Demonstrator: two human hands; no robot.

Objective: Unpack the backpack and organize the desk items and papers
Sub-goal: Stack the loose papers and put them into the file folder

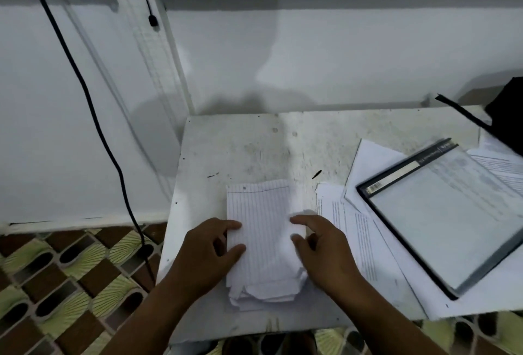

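Nearest to the camera, the left hand (210,251) and the right hand (319,253) held a stack of lined papers (261,238) from both sides. The grip of each hand was curled on an edge of the stack, thumb and fingers on the paper, as if squaring it. The stack lay on the white table (243,145), near its front edge, and the lower sheets looked torn and uneven.

Just to the right of the stack lay printed sheets (351,230), spread loosely and overlapping. On top of them rested a dark-framed folder (441,213), tilted. Farther back, at the right edge, a black backpack (506,117) was only partly visible, with its strap (461,112) on the table.

I judge the task to be about half done: papers were already out of the backpack, and one pile was being tidied. The loose sheets and the folder were not yet arranged. Whether the backpack was empty could not be seen.
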